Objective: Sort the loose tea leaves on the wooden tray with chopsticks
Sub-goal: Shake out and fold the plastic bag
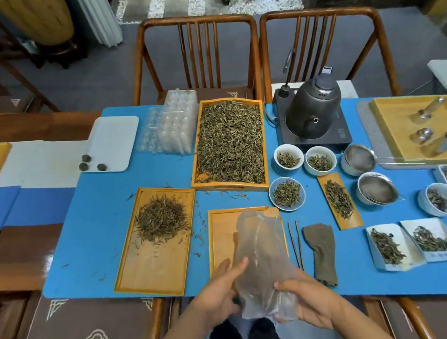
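Note:
Both hands hold a clear plastic bag (260, 260) upright at the table's near edge. My left hand (219, 289) touches its left side with fingers stretched along it. My right hand (306, 299) grips its lower right corner. Behind the bag lies a flat wooden tray (222, 242), mostly hidden. A pair of chopsticks (295, 244) lies on the blue mat just right of that tray, untouched. To the left, another wooden tray (158, 266) carries a pile of loose tea leaves (161, 218). A deep wooden box (227, 143) full of tea stands behind.
A folded brown cloth (322, 252) lies right of the chopsticks. Small bowls of tea (286, 193), two strainers (376, 189), a kettle (313, 111) on its base and paper dishes of tea (387, 245) crowd the right side. Clear plastic moulds (172, 125) sit at the back left.

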